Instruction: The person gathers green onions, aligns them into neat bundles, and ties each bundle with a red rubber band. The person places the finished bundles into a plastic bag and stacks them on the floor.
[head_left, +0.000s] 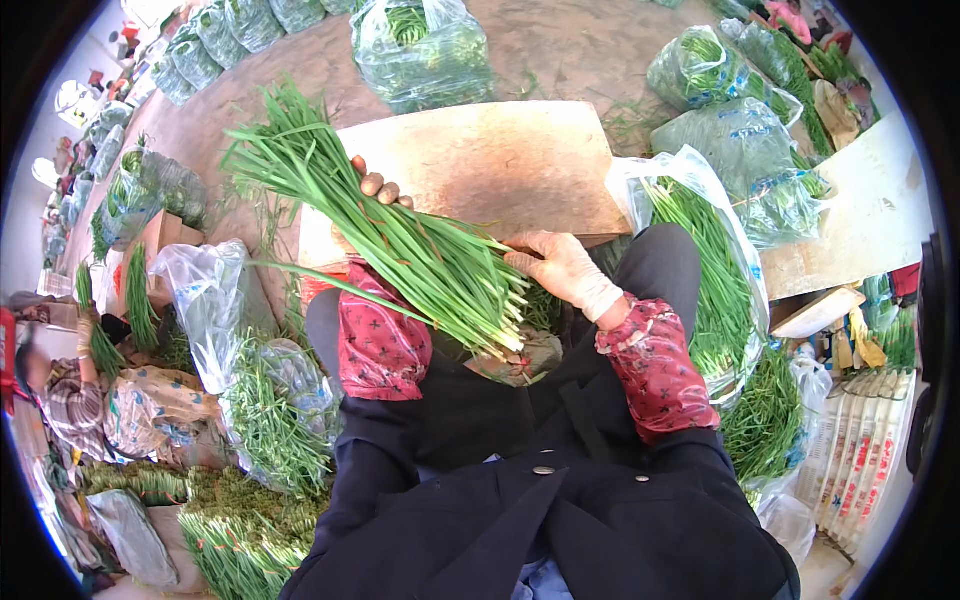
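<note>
A thick bunch of green garlic chives (397, 232) lies slantwise before me, leaf tips at upper left and pale cut ends at lower right. My left hand (381, 187) holds it from beneath, its dark-tipped fingers curling over the far side; the palm is hidden by the leaves. At the pale ends, my right hand (559, 271), in a thin whitish glove, has thumb and forefinger on some stalks. One chive leaf (337, 283) sticks out loose to the left. Behind the bunch stands a wooden board (517, 165) with a dark worn patch.
An open plastic bag of chives (705, 270) stands by my right knee. At my left are loose greens (277, 420) in plastic and stacked chive bundles (247, 532). A filled bag (420, 60) stands beyond the board. Another person (71, 397) sits at far left, holding chives.
</note>
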